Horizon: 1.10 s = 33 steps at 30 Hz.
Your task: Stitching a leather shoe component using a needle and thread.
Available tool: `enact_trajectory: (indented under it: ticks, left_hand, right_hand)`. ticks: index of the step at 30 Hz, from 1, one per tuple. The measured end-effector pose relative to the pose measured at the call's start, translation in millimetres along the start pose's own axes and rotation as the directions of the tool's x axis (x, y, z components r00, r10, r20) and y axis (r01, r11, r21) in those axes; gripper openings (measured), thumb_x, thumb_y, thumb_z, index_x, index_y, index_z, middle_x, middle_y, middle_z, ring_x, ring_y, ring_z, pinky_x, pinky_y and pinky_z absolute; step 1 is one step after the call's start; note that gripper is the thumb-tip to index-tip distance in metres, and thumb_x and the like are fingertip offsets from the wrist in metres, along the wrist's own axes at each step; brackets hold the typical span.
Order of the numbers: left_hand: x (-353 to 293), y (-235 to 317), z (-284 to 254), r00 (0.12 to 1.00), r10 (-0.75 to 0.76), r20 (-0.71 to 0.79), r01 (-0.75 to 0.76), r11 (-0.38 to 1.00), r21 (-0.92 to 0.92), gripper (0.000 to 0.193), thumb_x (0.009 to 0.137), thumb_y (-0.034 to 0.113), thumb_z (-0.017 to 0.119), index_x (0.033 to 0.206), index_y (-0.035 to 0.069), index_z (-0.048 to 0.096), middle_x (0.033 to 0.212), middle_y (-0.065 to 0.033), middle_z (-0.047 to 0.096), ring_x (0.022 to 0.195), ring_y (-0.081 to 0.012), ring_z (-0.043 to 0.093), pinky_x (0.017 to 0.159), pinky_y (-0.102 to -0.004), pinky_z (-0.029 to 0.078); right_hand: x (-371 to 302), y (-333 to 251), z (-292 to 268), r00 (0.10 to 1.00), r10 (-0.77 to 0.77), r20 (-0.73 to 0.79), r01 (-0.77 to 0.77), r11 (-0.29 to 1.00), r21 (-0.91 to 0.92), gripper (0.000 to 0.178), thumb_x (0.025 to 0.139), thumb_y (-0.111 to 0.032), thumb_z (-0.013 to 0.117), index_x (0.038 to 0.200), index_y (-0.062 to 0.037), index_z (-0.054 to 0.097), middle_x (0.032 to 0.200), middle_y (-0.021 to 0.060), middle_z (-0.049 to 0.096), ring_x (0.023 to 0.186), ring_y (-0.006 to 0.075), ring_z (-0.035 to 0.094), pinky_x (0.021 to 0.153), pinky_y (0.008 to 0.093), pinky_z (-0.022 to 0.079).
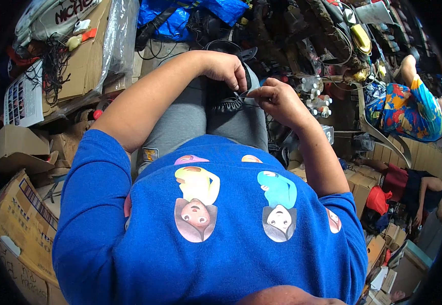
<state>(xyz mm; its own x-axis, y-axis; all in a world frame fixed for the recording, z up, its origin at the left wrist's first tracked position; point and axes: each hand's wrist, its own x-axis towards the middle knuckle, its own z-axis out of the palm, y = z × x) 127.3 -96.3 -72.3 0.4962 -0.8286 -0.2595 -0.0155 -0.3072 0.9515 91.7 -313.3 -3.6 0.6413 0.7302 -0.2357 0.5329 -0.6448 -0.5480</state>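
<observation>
A black piece that looks like a shoe rests between my grey-trousered thighs, with a row of looped stitches or cord along its near edge. Over its far left side is my left hand, fingers pinched together and pointing down at the loops. My right hand comes in from the right, its thumb and forefinger closed close to the left fingertips. Something thin and partly shiny shows between the two hands, too small to name. What each pinch holds is hidden by the fingers.
Cardboard boxes and a plastic-wrapped board crowd my left. Several small clear bottles stand to the right. A blue plastic sheet lies ahead. At the right, one person in a colourful shirt and another person sit nearby.
</observation>
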Motion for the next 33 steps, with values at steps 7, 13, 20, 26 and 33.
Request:
enact_trajectory:
  ticks: [7, 13, 20, 26, 33]
  left_hand:
    - [-4, -8, -3, 0.999, 0.033, 0.028, -0.034, 0.999, 0.024, 0.031, 0.073, 0.005, 0.063, 0.104, 0.005, 0.069, 0.091, -0.0063, 0.063, 0.090, -0.0162, 0.059, 0.083, -0.0276, 0.045]
    - [-4, -5, -3, 0.999, 0.018, 0.043, -0.020, 0.998, 0.053, 0.031, 0.073, 0.007, 0.064, 0.104, 0.007, 0.069, 0.091, -0.0062, 0.060, 0.090, -0.0172, 0.057, 0.083, -0.0277, 0.044]
    - [-5, -6, -2, 0.999, 0.044, 0.026, -0.046, 0.995, 0.086, 0.031, 0.073, 0.007, 0.062, 0.104, 0.006, 0.068, 0.094, -0.0049, 0.069, 0.086, -0.0128, 0.061, 0.083, -0.0264, 0.046]
    - [2, -11, 11, 0.993, -0.030, -0.118, 0.031, 1.000, 0.005, 0.022, 0.075, 0.012, 0.068, 0.096, 0.006, 0.070, 0.093, -0.0068, 0.061, 0.090, -0.0164, 0.057, 0.082, -0.0301, 0.045]
    - [3, -9, 13, 0.982, 0.168, -0.088, -0.152, 0.975, 0.161, 0.025, 0.071, 0.013, 0.072, 0.096, 0.010, 0.071, 0.086, -0.0056, 0.056, 0.087, -0.0196, 0.055, 0.081, -0.0302, 0.044]
  right_hand:
    - [-11, 3, 17, 0.993, 0.114, -0.032, -0.108, 0.983, 0.149, 0.031, 0.071, -0.002, 0.063, 0.100, -0.0130, 0.070, 0.083, 0.0104, 0.058, 0.077, 0.0244, 0.061, 0.069, 0.0321, 0.049]
    - [-10, -5, 19, 0.984, 0.166, -0.060, -0.153, 0.971, 0.186, 0.032, 0.072, -0.002, 0.063, 0.100, -0.0134, 0.069, 0.080, 0.0107, 0.057, 0.076, 0.0242, 0.061, 0.069, 0.0322, 0.049]
    - [1, -11, 14, 0.994, 0.099, -0.046, -0.097, 0.994, 0.042, 0.027, 0.071, -0.003, 0.062, 0.095, -0.0113, 0.070, 0.082, 0.0127, 0.059, 0.078, 0.0285, 0.062, 0.070, 0.0350, 0.050]
    - [3, 15, 14, 0.995, 0.094, 0.035, -0.099, 0.975, 0.197, 0.027, 0.076, -0.002, 0.062, 0.099, -0.0125, 0.070, 0.082, 0.0066, 0.055, 0.080, 0.0187, 0.057, 0.073, 0.0293, 0.046]
    - [-2, 42, 16, 0.979, 0.105, 0.173, -0.171, 0.890, 0.423, 0.026, 0.081, -0.002, 0.060, 0.104, -0.0103, 0.068, 0.090, 0.0004, 0.053, 0.088, 0.0125, 0.051, 0.083, 0.0254, 0.040]
